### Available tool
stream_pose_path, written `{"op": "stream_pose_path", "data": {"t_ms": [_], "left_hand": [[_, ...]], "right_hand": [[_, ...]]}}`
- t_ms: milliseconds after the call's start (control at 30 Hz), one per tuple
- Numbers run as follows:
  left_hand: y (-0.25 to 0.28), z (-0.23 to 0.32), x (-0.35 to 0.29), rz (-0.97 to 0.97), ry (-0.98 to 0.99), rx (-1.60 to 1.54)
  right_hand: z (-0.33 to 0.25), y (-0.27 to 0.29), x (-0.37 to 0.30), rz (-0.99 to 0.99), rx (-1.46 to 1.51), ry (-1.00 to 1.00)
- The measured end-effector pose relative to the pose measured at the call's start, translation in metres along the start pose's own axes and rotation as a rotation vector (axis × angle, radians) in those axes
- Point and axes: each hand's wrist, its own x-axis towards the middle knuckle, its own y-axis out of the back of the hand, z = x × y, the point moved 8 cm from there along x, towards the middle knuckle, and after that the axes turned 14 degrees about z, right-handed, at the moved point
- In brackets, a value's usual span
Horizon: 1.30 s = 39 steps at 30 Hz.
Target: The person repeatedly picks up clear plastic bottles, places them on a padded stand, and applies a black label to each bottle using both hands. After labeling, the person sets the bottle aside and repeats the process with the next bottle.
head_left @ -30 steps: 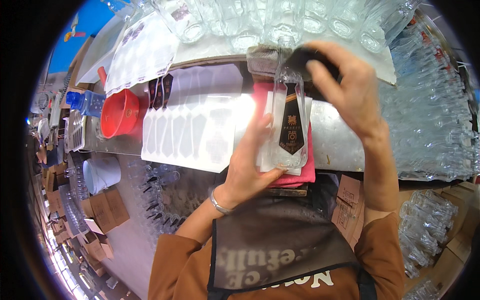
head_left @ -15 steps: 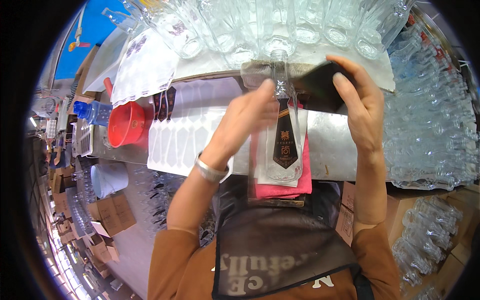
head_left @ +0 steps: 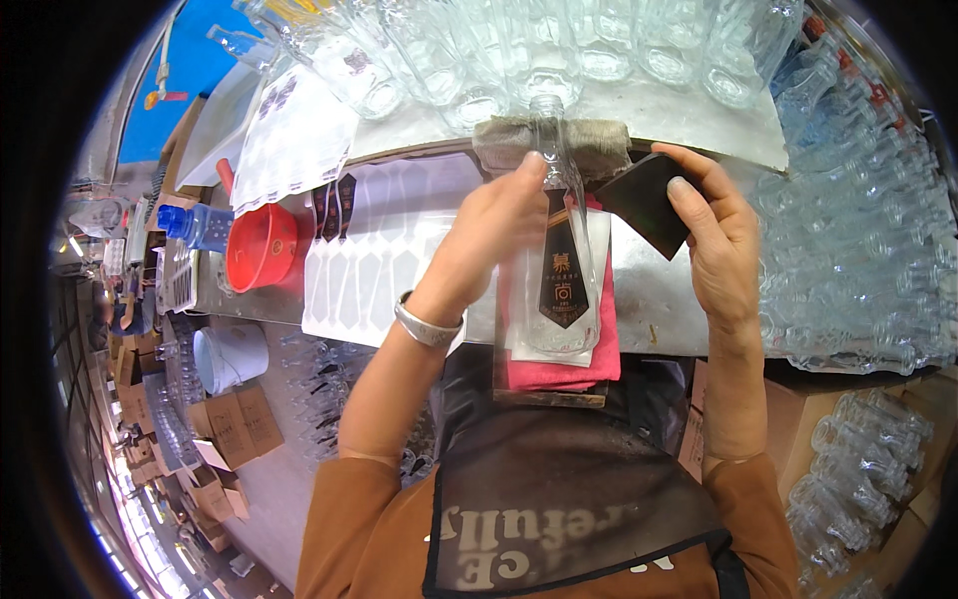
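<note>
A clear glass bottle (head_left: 577, 334) lies with its neck away from me on a folded pink cloth (head_left: 559, 377) and white sheet. A black tie-shaped label (head_left: 565, 268) with an orange stripe is on its front. My left hand (head_left: 494, 225) is at the left side of the bottle's neck and shoulder, thumb extended along the neck; its fingers are smeared by motion and partly hidden. To the right of the bottle, my right hand (head_left: 720, 235) pinches a thin, dark square plate (head_left: 644, 205) between thumb and fingers, clear of the glass.
A rolled grey cloth (head_left: 604, 145) supports the bottle's neck. Left lie a label sheet (head_left: 349, 290), a red bucket (head_left: 261, 250) and a blue-capped plastic bottle (head_left: 200, 228). Upright glass bottles (head_left: 549, 60) line the far side; many more bottles (head_left: 848, 260) lie stacked at right.
The dark plate has tilted and shifted slightly downward in my right hand's grip, away from the bottle. My left hand stays at the bottle's neck, still blurred.
</note>
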Motion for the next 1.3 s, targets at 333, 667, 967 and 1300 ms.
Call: {"op": "stream_pose_path", "data": {"t_ms": [333,667,967,1300], "left_hand": [[-0.012,-0.014,-0.009,-0.017,-0.052,-0.264],[-0.014,-0.023,-0.006,-0.081,-0.062,-0.327],[0.002,-0.022,-0.018,0.069,-0.046,-0.368],[0.004,-0.015,-0.025,0.035,-0.076,-0.301]], "right_hand": [[0.002,-0.018,-0.005,-0.052,-0.160,0.075],[-0.037,-0.039,-0.005,-0.065,-0.514,0.568],[-0.072,-0.089,-0.009,-0.284,-0.678,0.996],[-0.044,-0.063,-0.010,-0.328,-0.464,0.559]]}}
